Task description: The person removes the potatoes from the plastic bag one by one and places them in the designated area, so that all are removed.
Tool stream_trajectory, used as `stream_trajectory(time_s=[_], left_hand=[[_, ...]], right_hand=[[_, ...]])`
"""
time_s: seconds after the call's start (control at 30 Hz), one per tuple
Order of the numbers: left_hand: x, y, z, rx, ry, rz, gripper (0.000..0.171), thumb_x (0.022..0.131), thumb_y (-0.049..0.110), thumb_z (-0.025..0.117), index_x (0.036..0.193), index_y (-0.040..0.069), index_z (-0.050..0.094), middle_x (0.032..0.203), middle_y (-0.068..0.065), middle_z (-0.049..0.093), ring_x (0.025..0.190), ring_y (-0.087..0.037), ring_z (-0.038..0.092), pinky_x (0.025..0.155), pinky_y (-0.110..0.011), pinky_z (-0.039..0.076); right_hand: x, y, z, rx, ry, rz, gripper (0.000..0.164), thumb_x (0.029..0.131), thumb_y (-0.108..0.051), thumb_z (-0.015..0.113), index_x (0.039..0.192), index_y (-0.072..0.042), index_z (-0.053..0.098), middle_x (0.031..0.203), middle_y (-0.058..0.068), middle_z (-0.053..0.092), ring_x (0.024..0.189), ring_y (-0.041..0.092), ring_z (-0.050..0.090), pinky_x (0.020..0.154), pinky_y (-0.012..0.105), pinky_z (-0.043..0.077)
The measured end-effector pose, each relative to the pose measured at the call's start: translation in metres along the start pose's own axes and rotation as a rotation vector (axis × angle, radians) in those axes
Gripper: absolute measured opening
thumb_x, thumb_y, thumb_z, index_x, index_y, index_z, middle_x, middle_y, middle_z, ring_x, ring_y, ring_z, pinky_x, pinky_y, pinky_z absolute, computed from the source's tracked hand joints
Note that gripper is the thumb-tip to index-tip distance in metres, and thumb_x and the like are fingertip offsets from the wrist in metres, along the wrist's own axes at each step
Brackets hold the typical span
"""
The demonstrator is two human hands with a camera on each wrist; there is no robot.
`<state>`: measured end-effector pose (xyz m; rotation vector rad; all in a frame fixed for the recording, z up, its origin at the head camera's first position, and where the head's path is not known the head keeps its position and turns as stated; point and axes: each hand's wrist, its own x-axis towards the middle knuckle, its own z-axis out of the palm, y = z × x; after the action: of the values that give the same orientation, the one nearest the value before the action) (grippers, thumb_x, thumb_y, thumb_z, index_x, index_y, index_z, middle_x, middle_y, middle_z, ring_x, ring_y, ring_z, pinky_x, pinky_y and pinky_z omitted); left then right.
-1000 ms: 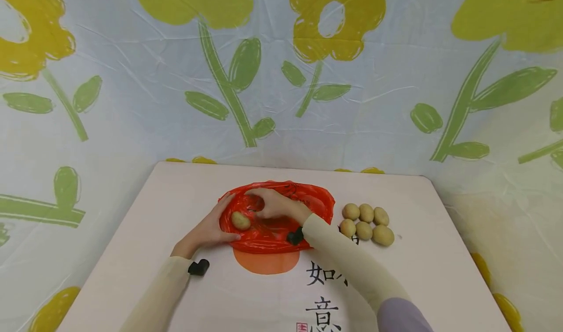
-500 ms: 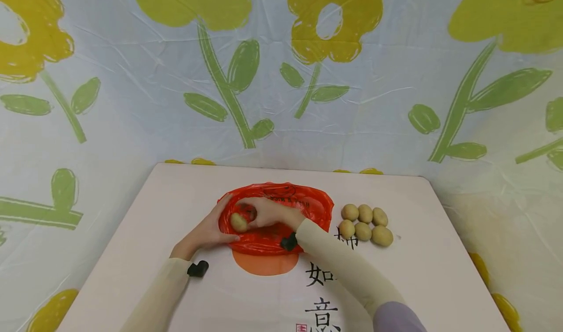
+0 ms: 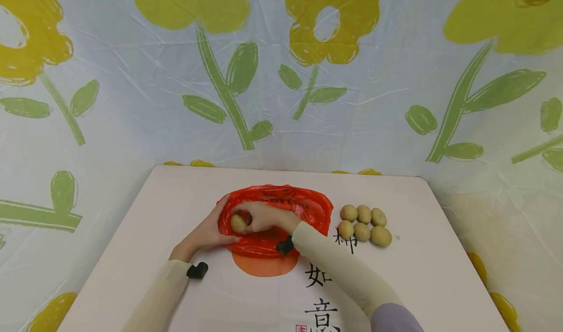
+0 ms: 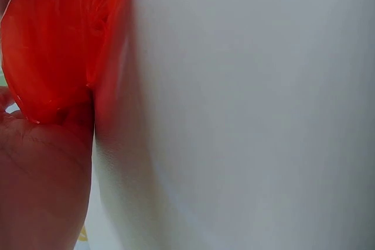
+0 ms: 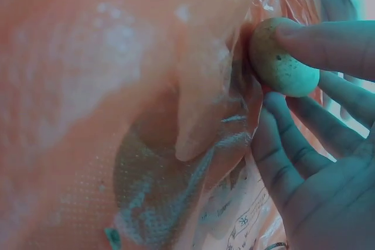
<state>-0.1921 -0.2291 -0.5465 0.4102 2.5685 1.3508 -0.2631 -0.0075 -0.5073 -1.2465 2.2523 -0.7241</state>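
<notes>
A red plastic bag lies spread with its mouth open on the table. My left hand rests against the bag's left side, its fingers and thumb spread along the rim; in the left wrist view the palm touches the red plastic. Over the bag's left part, my right hand pinches a small potato. In the right wrist view the thumb presses on the speckled potato, with fingers below it. Part of that potato is hidden by the hand.
Several potatoes stand in two short rows right of the bag. The pale table bears black characters and an orange round print. A flowered cloth hangs behind it.
My right hand has moved left and nearer within the bag, closing its fingers on the potato. The left hand keeps its place at the bag's left side.
</notes>
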Motion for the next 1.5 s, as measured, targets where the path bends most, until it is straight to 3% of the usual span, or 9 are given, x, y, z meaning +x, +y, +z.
stream_trajectory(time_s=[0.23,0.53,0.83,1.27,1.5], left_hand=[[0.001,-0.003,0.001,-0.004,0.001,-0.002,0.132,0.07,0.04,0.091,0.167,0.02,0.003,0.171,-0.011,0.02,0.154,-0.04,0.026,0.116,-0.067,0.036],[0.001,-0.001,0.0,-0.009,-0.001,-0.015,0.133,0.069,0.04,0.091,0.167,0.019,0.003,0.171,-0.012,0.019,0.154,-0.041,0.026,0.116,-0.066,0.036],[0.001,-0.003,0.0,-0.017,0.001,-0.012,0.132,0.07,0.039,0.092,0.167,0.022,0.003,0.171,-0.01,0.019,0.155,-0.039,0.025,0.118,-0.066,0.034],[-0.001,0.0,0.001,-0.017,-0.005,-0.01,0.132,0.071,0.039,0.092,0.167,0.021,0.003,0.171,-0.009,0.019,0.155,-0.038,0.025,0.117,-0.065,0.036],[0.0,-0.001,0.002,-0.011,0.003,-0.012,0.13,0.071,0.041,0.09,0.167,0.022,0.005,0.171,-0.01,0.019,0.153,-0.041,0.027,0.115,-0.065,0.039]], right_hand=[[-0.002,-0.004,0.003,-0.006,-0.017,0.048,0.059,0.09,-0.015,0.075,0.146,-0.02,0.056,0.132,-0.007,0.062,0.114,0.009,0.055,0.097,0.025,0.051],[-0.001,-0.003,0.003,-0.018,-0.002,0.04,0.059,0.089,-0.017,0.078,0.145,-0.018,0.058,0.136,-0.006,0.062,0.116,0.007,0.055,0.098,0.022,0.051],[0.001,-0.004,0.004,-0.042,0.027,0.039,0.057,0.087,-0.018,0.081,0.141,-0.017,0.062,0.13,-0.007,0.065,0.109,0.006,0.058,0.091,0.019,0.053],[-0.005,0.001,0.001,0.014,0.08,0.031,0.057,0.086,-0.019,0.081,0.139,-0.017,0.062,0.132,-0.007,0.063,0.111,0.008,0.057,0.096,0.022,0.052],[-0.017,-0.002,-0.009,0.031,0.123,0.059,0.061,0.087,-0.022,0.082,0.142,-0.014,0.06,0.138,-0.003,0.061,0.12,0.015,0.058,0.104,0.029,0.052]])
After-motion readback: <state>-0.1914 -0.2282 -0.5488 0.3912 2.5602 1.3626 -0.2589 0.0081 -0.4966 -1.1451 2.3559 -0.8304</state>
